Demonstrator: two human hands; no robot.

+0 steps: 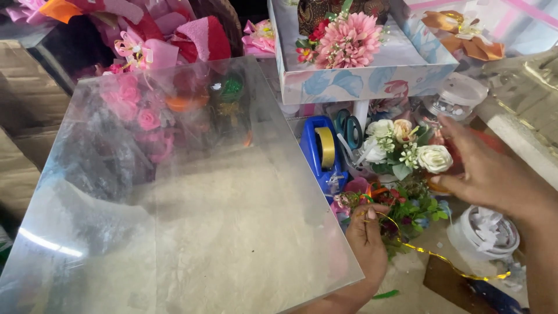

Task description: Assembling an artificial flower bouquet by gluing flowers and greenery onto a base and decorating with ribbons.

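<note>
Pinching a thin gold ribbon (447, 260), the left hand (367, 235) sits low at the centre right, fingers curled shut around the ribbon's looped end, just beside the right edge of a large clear plastic sheet (174, 197). From that grip the ribbon trails rightward across the work surface and passes below a round white container (485, 232). The right hand (488, 171) hovers above and to the right, open with fingers spread and extended leftward, holding nothing; its fingertips lie close to a small posy of white and cream artificial roses (407, 148), though contact cannot be confirmed. Between the two hands lies a cluster of green leaves and small red flowers (407, 206). A blue tape dispenser (322, 151) loaded with a yellowish roll stands left of the posy, with teal-handled scissors (347, 127) just behind it. At upper centre rests a floral-printed box (360, 78) topped by a large pink flower (347, 39). A clear round jar with a white lid (456, 96) stands to the right of the box. Behind the plastic sheet, pink ribbons and fabric flowers (145, 49) are heaped together, partly seen through the sheet. An orange bow (465, 35) lies at upper right.
</note>
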